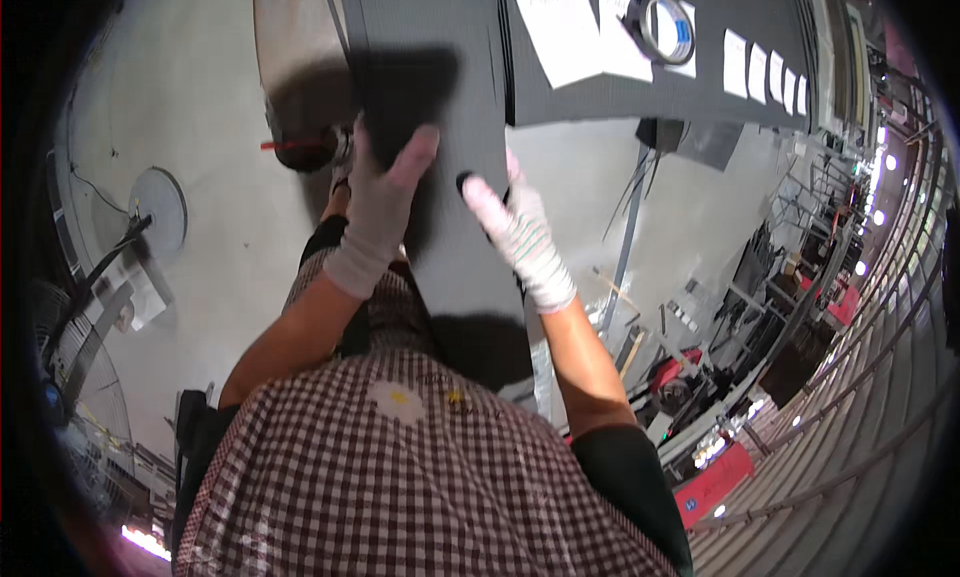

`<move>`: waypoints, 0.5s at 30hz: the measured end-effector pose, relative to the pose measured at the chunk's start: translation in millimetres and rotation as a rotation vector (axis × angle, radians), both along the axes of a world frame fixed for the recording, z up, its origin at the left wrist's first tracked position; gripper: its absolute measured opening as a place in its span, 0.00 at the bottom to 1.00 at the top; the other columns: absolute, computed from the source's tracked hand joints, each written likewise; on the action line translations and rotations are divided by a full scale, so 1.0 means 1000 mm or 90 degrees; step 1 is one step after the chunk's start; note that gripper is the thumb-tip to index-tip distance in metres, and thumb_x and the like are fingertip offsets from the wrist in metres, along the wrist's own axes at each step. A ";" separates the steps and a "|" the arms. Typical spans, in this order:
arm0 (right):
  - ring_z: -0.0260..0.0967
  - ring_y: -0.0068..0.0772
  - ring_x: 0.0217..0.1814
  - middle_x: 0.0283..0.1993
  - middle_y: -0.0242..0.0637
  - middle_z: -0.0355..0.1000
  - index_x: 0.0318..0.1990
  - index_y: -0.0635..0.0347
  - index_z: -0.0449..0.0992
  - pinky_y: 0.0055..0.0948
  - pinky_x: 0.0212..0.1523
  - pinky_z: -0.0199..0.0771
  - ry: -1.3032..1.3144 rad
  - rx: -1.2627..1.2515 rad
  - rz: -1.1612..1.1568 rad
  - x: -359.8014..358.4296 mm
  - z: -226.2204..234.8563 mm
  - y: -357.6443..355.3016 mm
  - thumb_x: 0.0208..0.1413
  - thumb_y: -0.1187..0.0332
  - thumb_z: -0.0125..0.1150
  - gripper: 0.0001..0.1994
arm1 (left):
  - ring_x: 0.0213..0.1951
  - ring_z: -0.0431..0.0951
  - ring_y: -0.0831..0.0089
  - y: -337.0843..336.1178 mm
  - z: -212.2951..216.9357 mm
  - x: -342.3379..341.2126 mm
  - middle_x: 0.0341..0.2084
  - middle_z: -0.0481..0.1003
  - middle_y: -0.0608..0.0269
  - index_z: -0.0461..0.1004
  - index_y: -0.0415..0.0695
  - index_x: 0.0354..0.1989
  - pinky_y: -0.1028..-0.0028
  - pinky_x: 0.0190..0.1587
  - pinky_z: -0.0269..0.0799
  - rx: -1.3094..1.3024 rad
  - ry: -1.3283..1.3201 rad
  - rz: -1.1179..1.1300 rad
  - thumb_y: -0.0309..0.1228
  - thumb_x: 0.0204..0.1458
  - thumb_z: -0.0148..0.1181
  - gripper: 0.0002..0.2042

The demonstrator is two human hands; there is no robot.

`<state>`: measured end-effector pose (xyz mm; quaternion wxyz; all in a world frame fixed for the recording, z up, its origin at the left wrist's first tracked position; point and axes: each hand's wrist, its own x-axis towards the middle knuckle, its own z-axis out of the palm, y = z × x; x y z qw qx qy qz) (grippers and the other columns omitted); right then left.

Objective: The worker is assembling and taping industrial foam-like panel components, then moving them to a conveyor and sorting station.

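A long dark grey panel (460,237) with fine lengthwise lines runs away from my body, with shadows across it. My left hand (380,212), in a white knit glove, is at the panel's left edge with thumb and fingers spread apart. At the right edge is my right hand (520,227), in a similar glove with green stripes. Its thumb, black at the tip, lies over the panel's top, and the fingers go down past the edge, partly hidden.
A dark table (680,92) at the far right bears white paper sheets (560,32) and a roll of black tape (667,29). A brownish curved surface (300,37) is at the far left. A fan (80,377) stands left; metal racks and tools lie right.
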<state>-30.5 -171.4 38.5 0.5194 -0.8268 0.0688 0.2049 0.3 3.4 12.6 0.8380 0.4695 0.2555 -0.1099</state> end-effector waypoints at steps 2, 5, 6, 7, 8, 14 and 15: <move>0.69 0.48 0.64 0.62 0.53 0.70 0.71 0.61 0.58 0.36 0.62 0.68 -0.034 -0.053 0.026 0.019 0.008 0.004 0.60 0.47 0.60 0.38 | 0.53 0.72 0.74 0.000 -0.006 0.013 0.53 0.72 0.62 0.56 0.41 0.69 0.73 0.58 0.71 -0.034 -0.017 0.009 0.29 0.57 0.68 0.34; 0.67 0.50 0.65 0.64 0.55 0.68 0.71 0.63 0.57 0.36 0.63 0.67 0.100 -0.041 0.047 0.035 -0.003 -0.004 0.61 0.48 0.59 0.38 | 0.51 0.72 0.74 -0.007 -0.008 0.004 0.53 0.72 0.61 0.56 0.40 0.68 0.74 0.55 0.72 0.214 -0.039 -0.025 0.33 0.57 0.68 0.34; 0.67 0.53 0.65 0.63 0.56 0.69 0.70 0.69 0.57 0.39 0.65 0.64 0.052 -0.024 0.072 0.023 -0.006 -0.006 0.61 0.48 0.59 0.39 | 0.50 0.72 0.73 -0.010 -0.005 0.000 0.52 0.72 0.60 0.56 0.38 0.68 0.74 0.54 0.72 0.185 -0.046 0.000 0.34 0.57 0.68 0.35; 0.67 0.53 0.65 0.63 0.56 0.69 0.70 0.69 0.57 0.39 0.65 0.64 0.050 -0.025 0.072 0.021 -0.006 -0.007 0.61 0.48 0.59 0.39 | 0.50 0.73 0.73 -0.012 -0.004 0.000 0.52 0.72 0.60 0.55 0.37 0.68 0.75 0.53 0.71 0.158 -0.055 0.028 0.35 0.57 0.67 0.35; 0.66 0.54 0.65 0.62 0.56 0.69 0.69 0.71 0.58 0.39 0.65 0.63 0.017 -0.034 0.033 0.018 -0.004 -0.009 0.61 0.48 0.59 0.39 | 0.50 0.73 0.73 -0.010 -0.004 -0.001 0.52 0.72 0.60 0.55 0.37 0.68 0.75 0.53 0.71 0.157 -0.057 0.028 0.35 0.57 0.67 0.35; 0.59 0.56 0.71 0.65 0.62 0.64 0.69 0.73 0.57 0.47 0.74 0.46 -0.074 -0.314 0.200 -0.057 0.014 -0.039 0.60 0.48 0.57 0.40 | 0.48 0.72 0.70 -0.011 -0.011 -0.096 0.51 0.72 0.53 0.50 0.37 0.71 0.75 0.53 0.70 0.269 -0.093 -0.155 0.34 0.60 0.60 0.35; 0.59 0.55 0.71 0.66 0.61 0.63 0.68 0.73 0.58 0.48 0.75 0.43 -0.091 -0.310 0.186 -0.073 0.005 -0.038 0.60 0.48 0.57 0.39 | 0.46 0.73 0.70 -0.019 -0.027 -0.120 0.51 0.72 0.53 0.49 0.38 0.72 0.74 0.52 0.71 0.369 -0.087 -0.174 0.33 0.61 0.58 0.34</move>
